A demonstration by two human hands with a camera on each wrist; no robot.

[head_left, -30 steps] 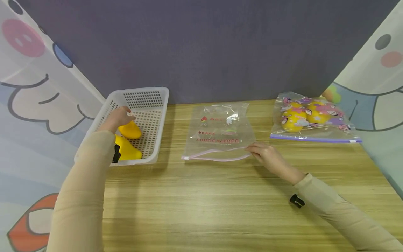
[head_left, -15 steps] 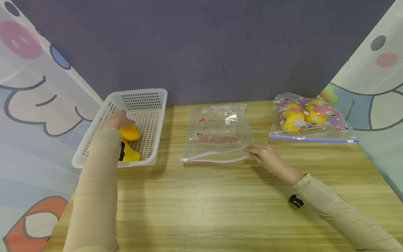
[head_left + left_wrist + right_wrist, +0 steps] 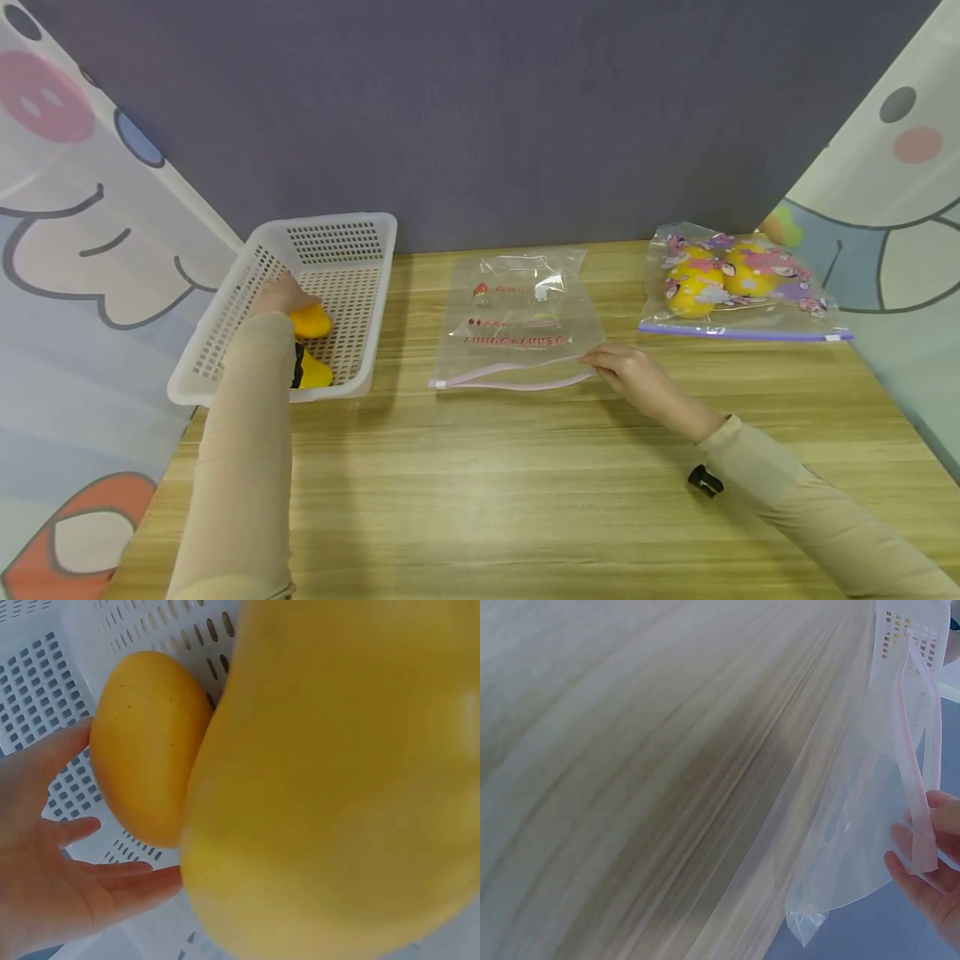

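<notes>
Inside the white plastic basket [image 3: 352,387], my left hand [image 3: 279,296] reaches down beside an orange-yellow mango [image 3: 311,322]. In the left wrist view its fingers are spread, with the thumb tip at the side of the mango [image 3: 150,750] and other fingertips below it. A larger smooth yellow fruit [image 3: 337,787] with a tapering end lies alongside, partly hidden by my wrist in the head view. My right hand [image 3: 632,375] pinches the right end of the pink zip edge of a clear printed zip bag [image 3: 517,300]. That bag lies flat, its mouth parted a little.
To the right, another zip bag [image 3: 742,329] with a purple slider edge holds yellow fruits [image 3: 693,292]. A dark panel [image 3: 525,125] stands behind the wooden table [image 3: 480,500]. Cartoon-printed curtains [image 3: 60,292] flank both sides.
My left hand has shifted slightly toward me within the basket, and its forearm has swung right, covering more of the larger yellow fruit. The right hand keeps its pinch on the bag.
</notes>
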